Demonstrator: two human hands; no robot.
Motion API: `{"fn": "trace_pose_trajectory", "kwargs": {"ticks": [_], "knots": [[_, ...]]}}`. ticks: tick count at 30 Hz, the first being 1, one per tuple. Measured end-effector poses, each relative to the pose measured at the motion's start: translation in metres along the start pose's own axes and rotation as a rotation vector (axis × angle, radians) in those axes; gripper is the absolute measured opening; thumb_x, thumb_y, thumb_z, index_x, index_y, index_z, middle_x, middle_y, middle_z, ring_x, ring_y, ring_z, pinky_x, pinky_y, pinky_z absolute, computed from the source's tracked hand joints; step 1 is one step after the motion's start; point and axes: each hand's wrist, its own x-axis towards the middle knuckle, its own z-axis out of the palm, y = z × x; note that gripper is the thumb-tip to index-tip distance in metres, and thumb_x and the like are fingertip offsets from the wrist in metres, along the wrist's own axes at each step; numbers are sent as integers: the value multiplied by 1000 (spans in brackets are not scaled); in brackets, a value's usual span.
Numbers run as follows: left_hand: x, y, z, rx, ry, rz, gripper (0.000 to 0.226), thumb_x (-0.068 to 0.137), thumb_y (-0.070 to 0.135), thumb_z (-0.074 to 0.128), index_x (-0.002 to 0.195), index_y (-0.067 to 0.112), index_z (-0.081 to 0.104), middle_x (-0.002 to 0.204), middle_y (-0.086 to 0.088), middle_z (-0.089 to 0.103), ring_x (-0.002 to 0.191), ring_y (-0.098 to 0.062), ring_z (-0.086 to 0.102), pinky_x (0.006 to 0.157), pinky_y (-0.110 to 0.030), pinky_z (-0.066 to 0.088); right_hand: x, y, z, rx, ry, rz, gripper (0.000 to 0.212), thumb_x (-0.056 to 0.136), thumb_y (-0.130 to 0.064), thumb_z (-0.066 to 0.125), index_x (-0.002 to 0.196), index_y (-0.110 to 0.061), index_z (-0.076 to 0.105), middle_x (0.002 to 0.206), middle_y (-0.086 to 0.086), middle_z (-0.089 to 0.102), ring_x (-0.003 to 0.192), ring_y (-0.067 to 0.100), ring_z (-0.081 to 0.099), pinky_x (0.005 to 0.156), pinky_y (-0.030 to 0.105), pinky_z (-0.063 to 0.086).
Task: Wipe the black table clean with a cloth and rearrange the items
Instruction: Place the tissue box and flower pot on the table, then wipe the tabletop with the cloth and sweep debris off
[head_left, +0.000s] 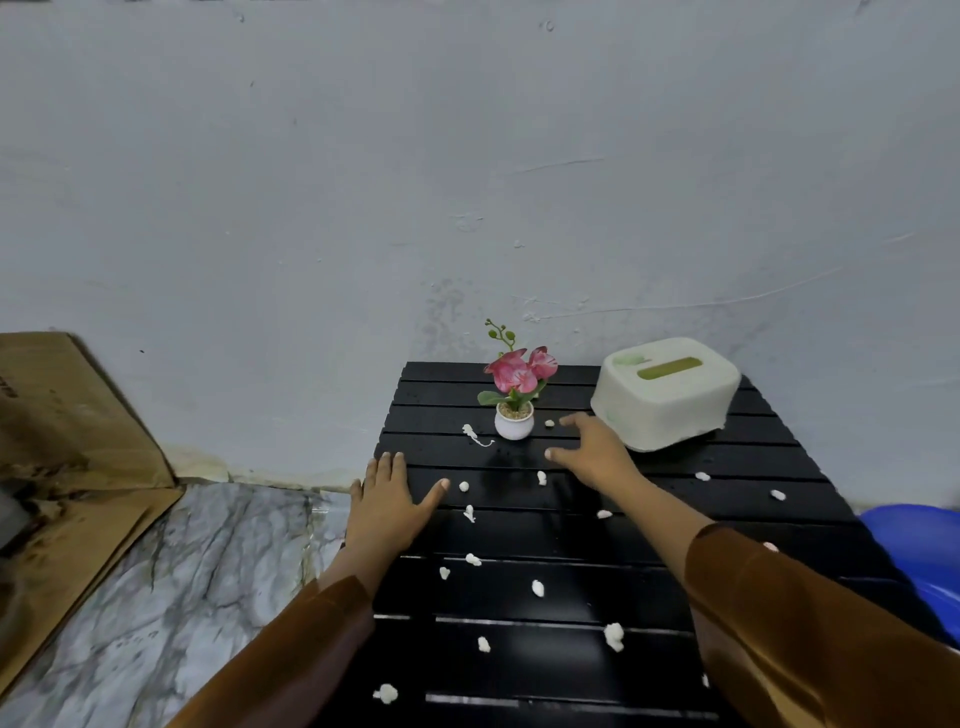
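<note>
Black slatted bench (649, 499) is sitting against the wall, white crumbs (537, 588) all over it. Left hand (384, 506) is lying flat and empty, right hand (592, 452) is hovering spread-fingered between flowerpot (514, 422) and tissue box (665, 392).

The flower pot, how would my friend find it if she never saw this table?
Look at the black table against the grey wall, then at its far end. There, left of the big pale tissue box, stands the flower pot. It is small, round and white with pink flowers, the only colourful thing among the white scraps.
</note>
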Motion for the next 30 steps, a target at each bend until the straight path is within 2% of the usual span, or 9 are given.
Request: {"fn": "trace_pose_trajectory", "kwargs": {"ticks": [4,8,17,22,25,27,30], "knots": [[-31,31,-4,-23,7,68,79,90,62,36,149,12,22,159,-6,20,148,-23,13,120,-44,12,-42,19,-34,-85,-66,19,51,83,-26,69,127,-9,51,135,11,48,126,25,46,102,32,38],[-67,65,-2,-22,-22,164,80,90,62,36,150,12,21,159,-6,20,148,-23,13,121,-43,11,-86,39,-72,-141,-98,72,56,83,-29,68,132,-11,47,140,8,45,128,24,45,102,32,38],[-156,136,21,-8,-153,356,82,89,64,35,151,14,15,160,-4,14,149,-21,7,121,-41,5,-184,100,-135,-173,-17,195,60,81,-30,70,133,-10,46,140,12,45,129,27,45,103,34,39],[-193,160,47,0,-195,418,82,89,64,36,151,14,17,160,-3,16,149,-21,8,122,-41,6,-225,135,-151,-145,7,242,58,81,-27,69,131,-8,47,138,11,47,125,26,49,103,35,42],[-211,168,63,3,-210,433,82,89,64,37,151,14,17,160,-4,16,149,-22,8,122,-40,7,-243,151,-152,-179,29,271,60,81,-33,68,132,-10,46,139,9,46,126,27,47,104,38,40],[-220,171,73,4,-221,434,83,89,64,37,151,14,16,160,-4,15,149,-22,8,122,-40,7,-254,158,-148,-255,26,286,67,81,-42,66,137,-13,41,146,6,40,132,29,39,108,41,35],[-230,173,84,2,-246,421,84,88,65,37,151,15,12,161,-3,10,149,-21,5,122,-40,5,-267,166,-137,-386,-32,309,79,81,-57,58,145,-20,29,158,-1,17,140,37,21,112,48,26]]}}
